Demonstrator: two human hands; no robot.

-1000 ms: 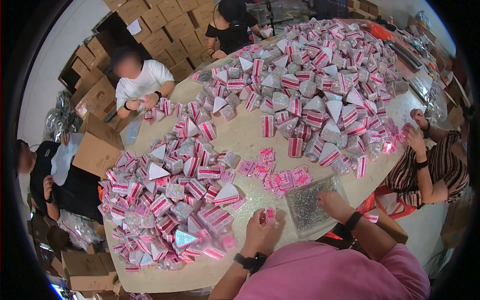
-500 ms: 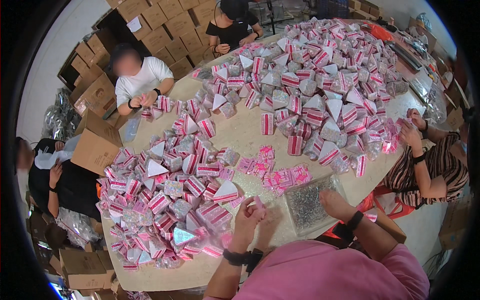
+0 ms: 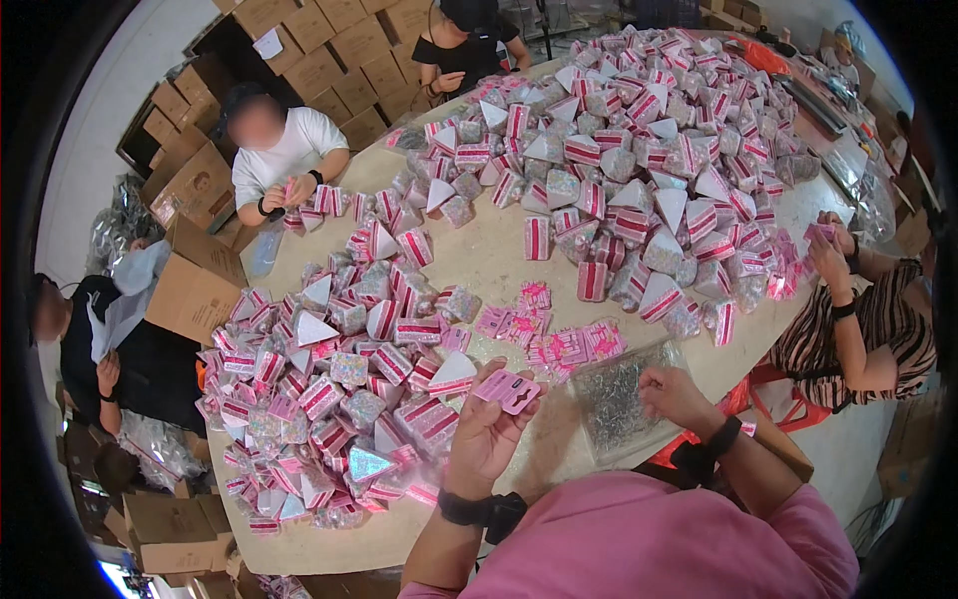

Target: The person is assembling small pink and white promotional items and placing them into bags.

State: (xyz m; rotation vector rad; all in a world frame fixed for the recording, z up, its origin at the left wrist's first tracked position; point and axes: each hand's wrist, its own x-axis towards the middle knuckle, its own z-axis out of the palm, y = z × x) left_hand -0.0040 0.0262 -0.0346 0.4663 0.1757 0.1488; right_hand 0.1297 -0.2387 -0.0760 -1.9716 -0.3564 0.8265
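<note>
My left hand point(image 3: 481, 444) holds a pink printed card point(image 3: 510, 390) with a hang hole between thumb and fingers, raised over the table. My right hand point(image 3: 681, 401) is above the right side of a clear shallow tray point(image 3: 621, 454) of small shiny metal pieces. Its fingers are pinched together; whatever is between them is too small to make out. More pink cards point(image 3: 589, 345) lie loose just beyond the tray. To the left of my left hand is a heap of cake-slice-shaped pieces in clear wrap point(image 3: 425, 420), pink and white with glittery tops.
A larger heap of the wrapped cake slices point(image 3: 639, 180) covers the far right of the table point(image 3: 479, 262). Co-workers sit around the edges, one at the right point(image 3: 848, 339) with a pink piece in hand. Cardboard boxes point(image 3: 200, 280) stand at the left and behind.
My left hand has turned and brought the pink card flat into view. My right hand has drawn its fingers together over the tray. The co-worker at left has lifted a pale bag.
</note>
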